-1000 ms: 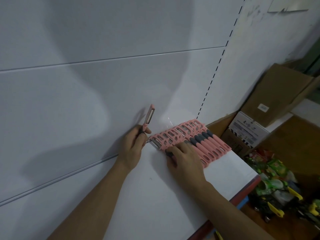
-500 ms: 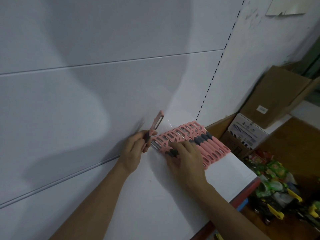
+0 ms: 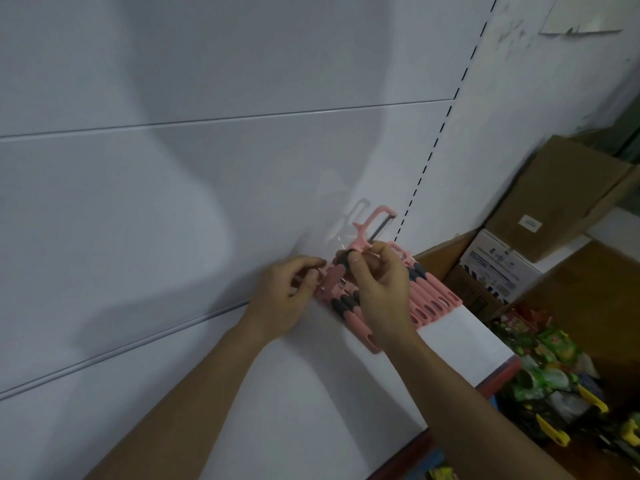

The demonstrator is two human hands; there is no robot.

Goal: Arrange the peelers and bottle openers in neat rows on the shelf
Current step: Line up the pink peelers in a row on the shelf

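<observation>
**Shelf** (image 3: 346, 403): white, with a red front lip. Both forearms cross it toward 12 o'clock.

**Left hand** (image 3: 289, 294): fingers curled, pinching the pink tail of one peeler (image 3: 362, 238).

**Right hand** (image 3: 382, 292): thumb and fingertips closed on the same peeler's dark grip, just below the head.

**Peeler:** raised off the shelf, head tilted toward 1 o'clock, blade (image 3: 382, 227) bare. It is judged to be light, rigid plastic that two fingers can turn easily. The dark grip looks rubbery and is the surest hold. The smooth pink tail is likelier to slip, and the blade is best kept off the skin.

**Row** (image 3: 434, 301): like peelers lying flat at 4 o'clock of the held one, handles side by side and touching, partly hidden under the right hand. A nudge from that wrist could disorder them. The next place appears to be at the row's 9 o'clock end, beneath the hands.

**Back panel** (image 3: 207, 202): close behind the row, limiting reach.

**Beyond the shelf's end, at 3 o'clock:** a white carton (image 3: 498, 268), a brown box (image 3: 568, 195) and, lower, packets (image 3: 550, 368) of goods. None of these obstructs. No bottle openers are visible.
</observation>
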